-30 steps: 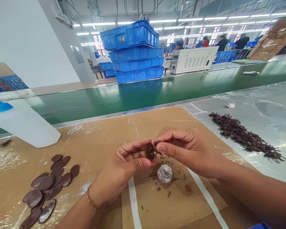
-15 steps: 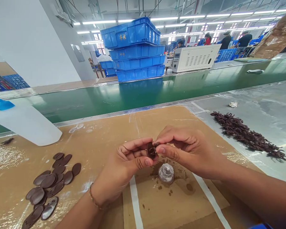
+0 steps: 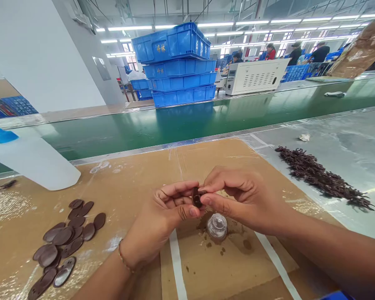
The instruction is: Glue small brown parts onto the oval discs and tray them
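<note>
Item one: brown oval piece (image 3: 196, 197), held just above the near middle of the brown work sheet (image 3: 134, 173), between the two hands. Compared with half a second earlier, it had turned slightly and showed a narrower face, while the right fingertips had drawn in closer against it. Pile, bottle and container kept their places. Judged from this, fine handwork on the single piece was under way and unfinished, with neither hand having let go.

Appearance: dark chocolate brown, smooth and thin, with a rounded edge; its finer detail was mostly covered by fingers.

Left hand (image 3: 167, 212): thumb and fingers closed on the oval piece, gripping it by its edge.

Right hand (image 3: 242, 198): thumb and forefinger pinched together at the piece's right side, on a small dark bit (image 3: 202, 192); whether that was joined to the oval could not be told.

Also listed: small clear container (image 3: 217, 226), just nearer than the hands; loose pile of brown ovals (image 3: 63, 236), left; white bottle (image 3: 42, 164), far left; heap of dark strands (image 3: 321, 175), right.
</note>
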The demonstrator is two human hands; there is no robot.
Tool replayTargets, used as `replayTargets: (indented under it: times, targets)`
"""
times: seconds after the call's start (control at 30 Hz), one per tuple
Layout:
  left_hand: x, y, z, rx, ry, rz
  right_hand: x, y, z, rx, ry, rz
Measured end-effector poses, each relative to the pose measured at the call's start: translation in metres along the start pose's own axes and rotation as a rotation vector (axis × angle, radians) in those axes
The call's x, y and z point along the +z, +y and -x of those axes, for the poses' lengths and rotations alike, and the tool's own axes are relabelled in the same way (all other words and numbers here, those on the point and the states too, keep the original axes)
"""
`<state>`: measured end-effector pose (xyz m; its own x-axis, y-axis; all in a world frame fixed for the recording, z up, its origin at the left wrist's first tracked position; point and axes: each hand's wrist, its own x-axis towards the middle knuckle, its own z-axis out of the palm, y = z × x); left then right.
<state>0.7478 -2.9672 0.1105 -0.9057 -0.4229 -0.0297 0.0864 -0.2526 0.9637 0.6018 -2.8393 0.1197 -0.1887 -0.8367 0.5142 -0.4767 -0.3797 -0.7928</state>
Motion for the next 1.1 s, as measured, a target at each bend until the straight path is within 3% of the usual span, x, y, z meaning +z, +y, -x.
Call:
replayTargets:
  times: [0.47, 1.1]
  targets:
    - [-0.003, -0.004, 0.001, -0.006, -0.020, -0.002, 0.001, -0.007, 0.000, 0.115, 0.016, -0.003]
    - [0.000, -0.007, 0.001, -0.021, -0.005, 0.141, 0.006, 0.006, 0.001, 0.174, -0.005, 0.003]
